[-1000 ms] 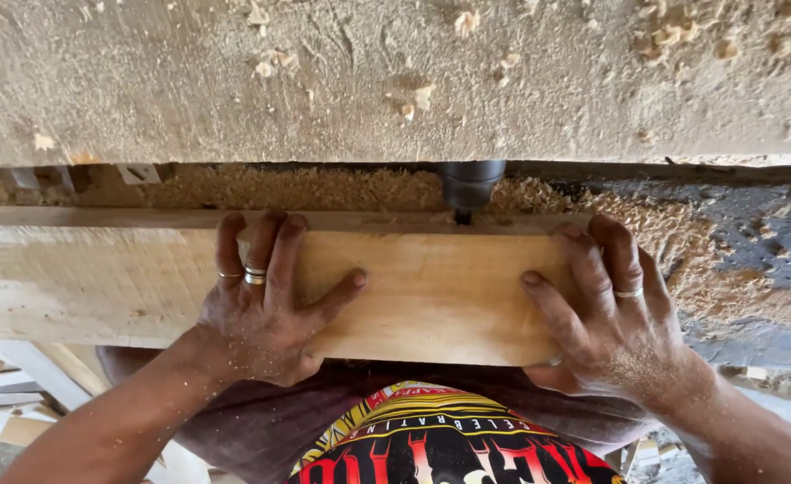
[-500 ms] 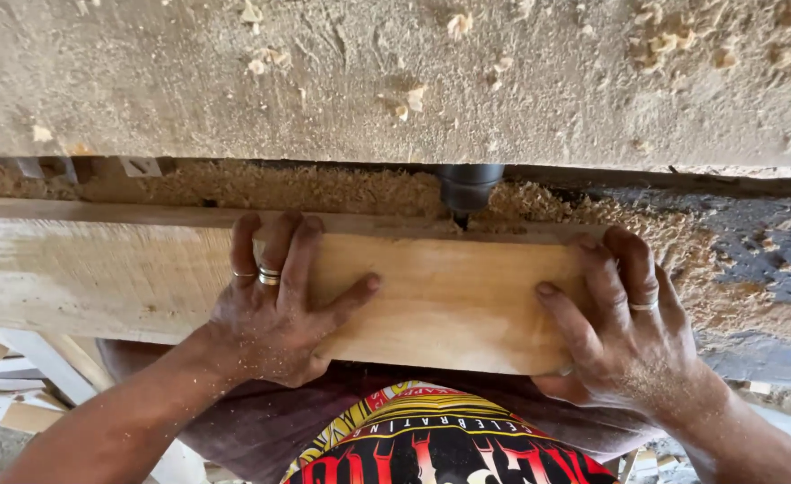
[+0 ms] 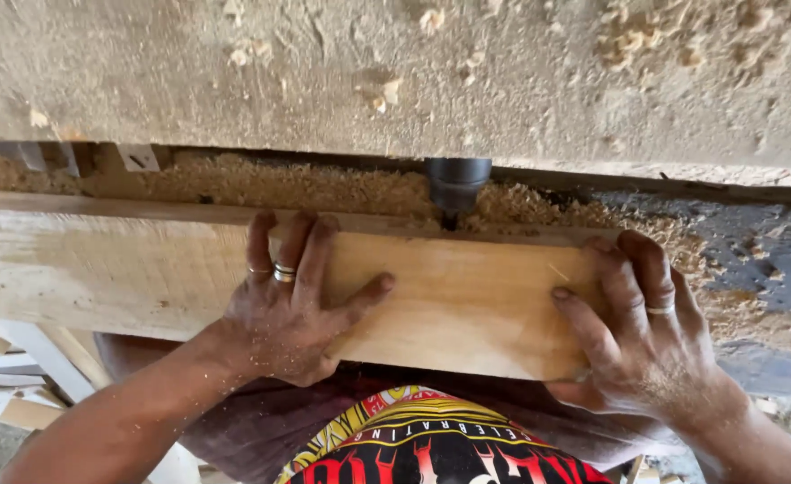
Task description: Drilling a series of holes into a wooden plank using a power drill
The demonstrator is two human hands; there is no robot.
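left hand [image 3: 292, 309] lying flat, fingers spread, on wooden plank [image 3: 462, 300]; right hand [image 3: 642, 336] gripping plank's end; dark drill chuck [image 3: 457, 184] touching far edge amid sawdust [image 3: 324, 184]

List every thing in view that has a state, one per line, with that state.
wooden board: lying flat, far edge pressed up to the bit, held by both hands
left hand: palm down, fingers spread on the board's top
right hand: wrapped around the board's right end
drill chuck: sticking out from under the dusty machine top, bit at the board's far edge
sawdust: heaped loosely behind the board
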